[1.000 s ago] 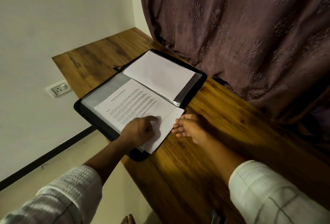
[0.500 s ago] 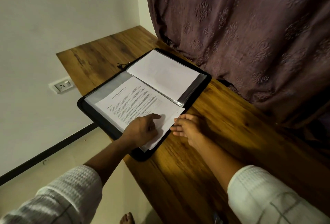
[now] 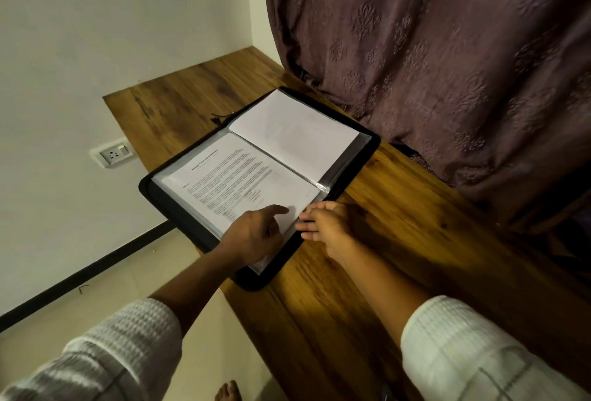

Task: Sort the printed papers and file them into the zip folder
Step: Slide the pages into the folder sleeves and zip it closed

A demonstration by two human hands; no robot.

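Nearest me, the left hand lies over the near corner of the printed paper with its thumb stretched out. Its fingers are tucked under the back of the hand, so I cannot tell whether they pinch the sheet or only press it. The right hand lies flat on the counter, fingers straight and relaxed, tips at the folder's near edge, gripping nothing.

My worry is that corner. If the left hand pushes while the clear sleeve is not held open, I judge the thin sheet could buckle or crease, or catch on the sleeve's mouth and go in crooked. The zip folder also overhangs the counter's left edge, so a hard press there might tip or slide it.

The printed paper lies flat on the folder's near half, a bold title at its far-left end and dense text blocks below, the type blurred beside the hand. I cannot tell how much of it is under the plastic. Beyond the spine a blank-faced sheet fills the far half, and the zip pull trails onto the wood.
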